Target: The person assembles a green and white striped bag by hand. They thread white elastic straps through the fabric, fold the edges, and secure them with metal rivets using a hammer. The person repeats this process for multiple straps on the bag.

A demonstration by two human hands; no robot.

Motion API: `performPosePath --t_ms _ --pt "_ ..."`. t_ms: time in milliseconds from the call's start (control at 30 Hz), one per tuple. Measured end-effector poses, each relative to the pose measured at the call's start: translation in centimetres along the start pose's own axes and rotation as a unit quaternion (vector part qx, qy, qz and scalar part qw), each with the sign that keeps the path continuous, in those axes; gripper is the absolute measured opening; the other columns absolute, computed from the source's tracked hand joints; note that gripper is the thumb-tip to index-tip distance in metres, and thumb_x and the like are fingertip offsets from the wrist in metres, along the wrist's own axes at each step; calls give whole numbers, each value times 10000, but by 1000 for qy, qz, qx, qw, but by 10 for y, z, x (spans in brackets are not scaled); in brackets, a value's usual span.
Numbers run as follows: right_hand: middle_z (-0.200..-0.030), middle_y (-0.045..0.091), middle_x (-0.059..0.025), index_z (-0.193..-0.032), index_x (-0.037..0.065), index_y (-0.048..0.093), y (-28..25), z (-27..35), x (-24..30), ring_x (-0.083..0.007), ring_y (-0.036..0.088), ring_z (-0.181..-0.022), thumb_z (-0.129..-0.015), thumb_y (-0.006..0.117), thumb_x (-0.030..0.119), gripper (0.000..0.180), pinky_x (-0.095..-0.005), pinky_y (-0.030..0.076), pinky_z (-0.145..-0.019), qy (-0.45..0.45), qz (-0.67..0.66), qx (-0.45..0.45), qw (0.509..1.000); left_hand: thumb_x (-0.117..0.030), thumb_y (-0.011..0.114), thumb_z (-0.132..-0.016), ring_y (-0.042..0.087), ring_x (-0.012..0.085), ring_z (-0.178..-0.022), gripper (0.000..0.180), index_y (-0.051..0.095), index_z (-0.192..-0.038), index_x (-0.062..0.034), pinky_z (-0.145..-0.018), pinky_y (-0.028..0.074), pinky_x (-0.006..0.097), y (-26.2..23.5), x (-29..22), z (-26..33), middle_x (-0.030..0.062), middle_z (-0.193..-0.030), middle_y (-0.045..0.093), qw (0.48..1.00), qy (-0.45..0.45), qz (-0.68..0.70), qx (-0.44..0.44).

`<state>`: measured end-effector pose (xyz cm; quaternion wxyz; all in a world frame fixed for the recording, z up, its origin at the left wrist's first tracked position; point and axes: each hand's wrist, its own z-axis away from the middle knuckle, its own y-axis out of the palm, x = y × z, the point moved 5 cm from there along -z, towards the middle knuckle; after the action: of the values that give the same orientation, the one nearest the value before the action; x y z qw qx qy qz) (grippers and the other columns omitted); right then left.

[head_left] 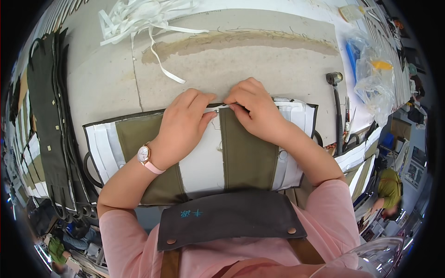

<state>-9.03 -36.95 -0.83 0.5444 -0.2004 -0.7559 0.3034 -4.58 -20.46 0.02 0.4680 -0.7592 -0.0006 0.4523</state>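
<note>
Olive canvas and white lining alternate in broad stripes across the panel [245, 157], a flat, roughly rectangular piece edged in dark binding, lying on the bench [111, 83] right in front of the person. Its weave looks coarse and matte; the white strips are smoother, with a loose thread at the centre. Both hands work its far edge. The left hand [183, 127] has its grip closed, thumb and fingers pinching the top hem, and a pink-strapped watch [144, 155] sits on that wrist. The right hand [255, 109] is likewise clamped on the hem just beside it, fingertips nearly touching those of the left.

Beyond the hands, a tangle of white tape [139, 18] trails over the pale, stained bench. A stack of dark, similar panels [51, 120] lies along the left side. To the right, a hammer [336, 106] with a black handle rests near crumpled clear plastic bags [375, 78]. A grey apron bib [227, 217] with two rivets covers the pink shirt.
</note>
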Motion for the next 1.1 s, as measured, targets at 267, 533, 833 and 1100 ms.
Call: performPosePath --t_ms 267,533,833,1100 --pt "-934 592 -51 -899 46 650 10 13 26 -248 557 -966 -714 640 93 191 -404 435 -915 -210 263 17 942 -47 689 -834 618 269 -906 268 694 -1101 -20 -754 517 365 6 -6 1 93 -969 609 990 87 -104 44" --pt "-978 597 -100 -1026 39 650 -22 18 -5 -318 547 -958 -802 680 -53 244 -403 442 -868 4 83 -23 996 -67 712 -789 607 259 -949 405 656 -1176 38 -822 510 371 13 -25 15 103 -1024 607 958 184 -220 -11" --pt "-946 564 -90 -931 51 624 -19 18 -2 -303 532 -931 -752 662 -18 196 -403 445 -846 -62 109 -9 992 -45 737 -767 587 286 -950 418 668 -1179 -53 -828 497 381 8 -11 -2 99 -1060 586 991 97 -75 54" --pt "-1010 600 -82 -978 10 667 -13 29 18 -271 562 -970 -751 648 70 235 -383 485 -863 -127 239 53 961 -78 672 -816 591 266 -1032 420 646 -1224 17 -895 501 394 26 -37 16 126 -1137 584 942 177 -286 14"
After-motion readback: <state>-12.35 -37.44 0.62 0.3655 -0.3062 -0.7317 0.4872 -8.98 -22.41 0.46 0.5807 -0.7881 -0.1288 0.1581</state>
